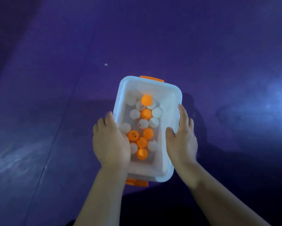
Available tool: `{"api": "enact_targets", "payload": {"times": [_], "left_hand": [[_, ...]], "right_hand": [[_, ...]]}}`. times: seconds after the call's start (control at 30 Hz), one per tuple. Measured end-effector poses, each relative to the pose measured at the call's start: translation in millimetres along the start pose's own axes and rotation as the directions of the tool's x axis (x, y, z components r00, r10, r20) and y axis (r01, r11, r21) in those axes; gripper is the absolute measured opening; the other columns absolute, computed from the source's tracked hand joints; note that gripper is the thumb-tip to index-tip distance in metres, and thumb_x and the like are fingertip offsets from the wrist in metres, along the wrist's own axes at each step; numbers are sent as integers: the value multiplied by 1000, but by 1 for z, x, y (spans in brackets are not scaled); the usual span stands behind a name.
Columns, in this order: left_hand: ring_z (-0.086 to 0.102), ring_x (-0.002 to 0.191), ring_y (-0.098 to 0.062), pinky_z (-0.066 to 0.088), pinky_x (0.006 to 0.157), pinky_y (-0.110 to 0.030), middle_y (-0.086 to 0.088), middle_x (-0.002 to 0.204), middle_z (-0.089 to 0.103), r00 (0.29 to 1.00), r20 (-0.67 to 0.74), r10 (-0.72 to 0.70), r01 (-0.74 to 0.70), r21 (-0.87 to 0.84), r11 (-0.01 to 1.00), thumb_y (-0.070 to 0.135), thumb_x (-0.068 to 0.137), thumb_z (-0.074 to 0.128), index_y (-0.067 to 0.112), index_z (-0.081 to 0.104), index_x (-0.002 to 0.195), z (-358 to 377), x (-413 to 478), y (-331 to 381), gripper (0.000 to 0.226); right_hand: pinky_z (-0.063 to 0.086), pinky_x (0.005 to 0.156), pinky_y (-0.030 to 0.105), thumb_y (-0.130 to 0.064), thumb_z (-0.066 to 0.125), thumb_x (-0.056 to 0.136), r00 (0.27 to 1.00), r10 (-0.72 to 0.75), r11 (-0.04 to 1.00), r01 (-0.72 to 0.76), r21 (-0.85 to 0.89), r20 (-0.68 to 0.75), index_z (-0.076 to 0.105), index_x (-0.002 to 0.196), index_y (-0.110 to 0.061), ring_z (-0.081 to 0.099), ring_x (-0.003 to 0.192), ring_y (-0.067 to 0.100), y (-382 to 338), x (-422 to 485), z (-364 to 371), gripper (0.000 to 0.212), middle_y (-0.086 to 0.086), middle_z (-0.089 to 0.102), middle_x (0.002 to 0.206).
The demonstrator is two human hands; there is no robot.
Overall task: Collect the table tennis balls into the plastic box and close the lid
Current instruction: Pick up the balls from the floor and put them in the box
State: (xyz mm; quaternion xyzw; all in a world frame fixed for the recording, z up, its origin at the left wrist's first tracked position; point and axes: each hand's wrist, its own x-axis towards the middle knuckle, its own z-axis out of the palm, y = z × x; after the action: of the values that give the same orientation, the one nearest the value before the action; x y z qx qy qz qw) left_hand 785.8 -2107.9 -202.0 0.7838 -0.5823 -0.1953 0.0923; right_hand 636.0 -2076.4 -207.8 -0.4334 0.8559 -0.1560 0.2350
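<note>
Nearest us, the left hand (111,141) and right hand (181,136) press the plastic box (177,93) at mid-frame from either side, fingers fairly straight; the balls (146,114) lie inside, so collecting looks done; possibly a clear lid is already on, though we cannot tell.

Balls (146,114) are all in the box (154,86), mostly middle and left. Left hand (111,141) sits on its left rim, right hand (182,137) on the right. One latch (152,78) at the far end, another latch (137,182) nearest me.
</note>
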Motion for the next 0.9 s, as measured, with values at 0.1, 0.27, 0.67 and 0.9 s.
{"api": "enact_targets", "payload": {"times": [0.1, 0.27, 0.67, 0.9], "left_hand": [[52, 104, -35, 40, 68, -39, -18, 109, 57, 992, 129, -5, 8, -26, 1000, -2, 84, 52, 3, 55, 121, -26, -12, 2, 37], [52, 107, -33, 32, 68, -32, -14, 115, 56, 986, 141, 89, -85, -32, 996, 2, 87, 51, 5, 52, 126, -113, -20, 34, 39], [59, 96, -25, 34, 62, -27, -7, 110, 60, 947, 213, 240, -234, -57, 971, 7, 87, 52, 10, 50, 117, -386, -94, 223, 30], [56, 77, -17, 38, 53, -23, -2, 97, 60, 917, 207, 341, -322, -119, 939, 9, 87, 52, 13, 49, 104, -511, -143, 350, 17]], "right_hand": [[52, 76, 36, -21, 47, 93, 984, 164, 982, -169, 80, 72, 21, 142, -33, 59, 100, 18, -12, -12, -22, 56, -5, 50, 135], [52, 66, 32, -19, 52, 90, 971, 212, 956, -230, 181, 114, 38, 125, -27, 61, 87, 14, -46, -35, -100, 38, -5, 61, 112], [43, 54, 26, -20, 54, 86, 961, 267, 919, -276, 281, 72, 47, 104, -25, 58, 70, 9, -143, -80, -424, 20, -11, 59, 83], [44, 50, 22, -19, 58, 85, 983, 182, 944, -175, 278, 1, 47, 101, -23, 57, 70, 9, -168, -87, -614, 19, -9, 57, 85]]}}
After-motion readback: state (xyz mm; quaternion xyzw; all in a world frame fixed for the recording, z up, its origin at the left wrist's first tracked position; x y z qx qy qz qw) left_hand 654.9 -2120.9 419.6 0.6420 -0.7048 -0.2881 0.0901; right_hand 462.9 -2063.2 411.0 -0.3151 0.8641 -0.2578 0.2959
